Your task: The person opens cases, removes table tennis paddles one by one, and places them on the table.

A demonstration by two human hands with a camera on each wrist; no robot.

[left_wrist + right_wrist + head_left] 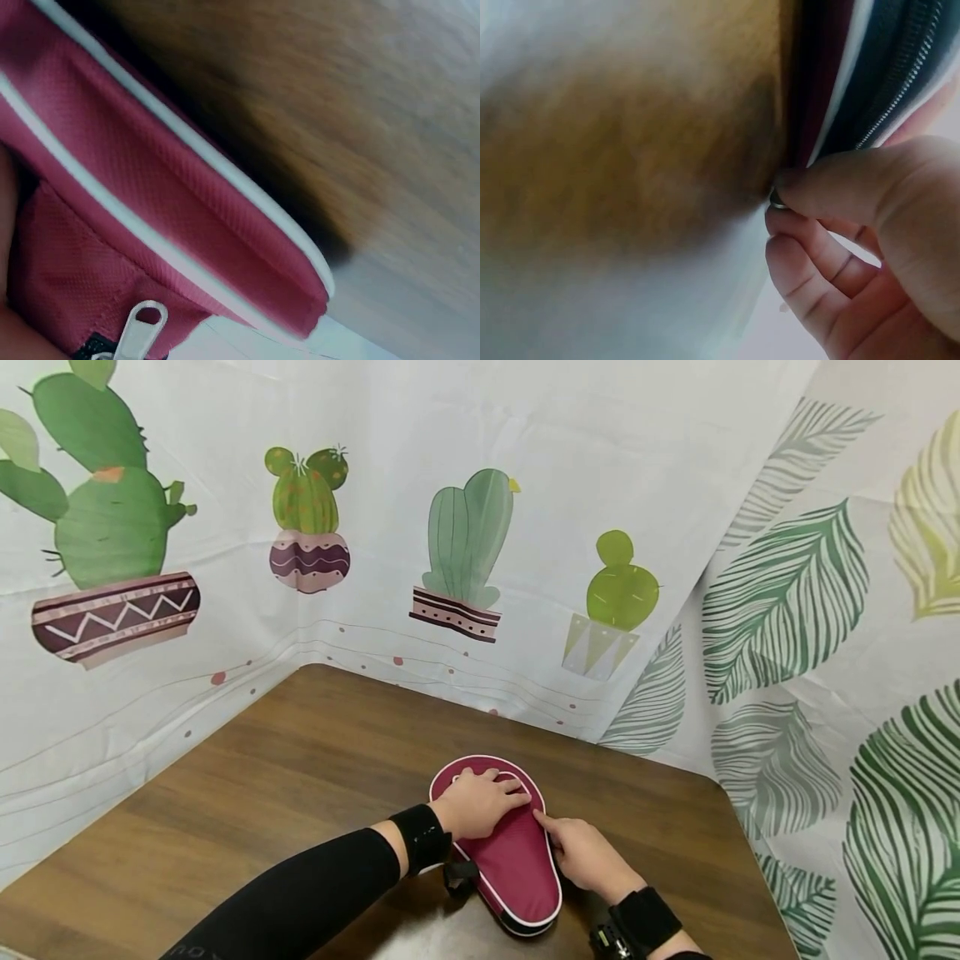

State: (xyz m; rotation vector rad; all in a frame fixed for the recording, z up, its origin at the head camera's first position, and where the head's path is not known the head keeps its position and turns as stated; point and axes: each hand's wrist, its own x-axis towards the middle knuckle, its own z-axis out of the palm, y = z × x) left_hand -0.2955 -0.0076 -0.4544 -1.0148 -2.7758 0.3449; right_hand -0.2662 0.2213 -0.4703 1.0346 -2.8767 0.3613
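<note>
A dark red table tennis paddle case (pixel 517 870) with white piping lies on the table, its wide round end away from me. My left hand (pixel 476 802) rests on that wide part with fingers spread. At the case's right edge is my right hand (pixel 588 857). In the right wrist view its thumb and forefinger pinch a small metal zipper pull (pixel 777 200), mostly hidden by the fingertips. The closed teeth of the side zipper (pixel 904 86) run along the black band there. A second, silver zipper pull (pixel 140 330) hangs on the case's face in the left wrist view.
The brown wooden table (pixel 330 752) spreads around the case. White cloth printed with cacti (pixel 375 552) hangs behind it, and leaf-patterned cloth (pixel 787 602) on the right. A black strap (pixel 459 875) sticks out by the case's left edge.
</note>
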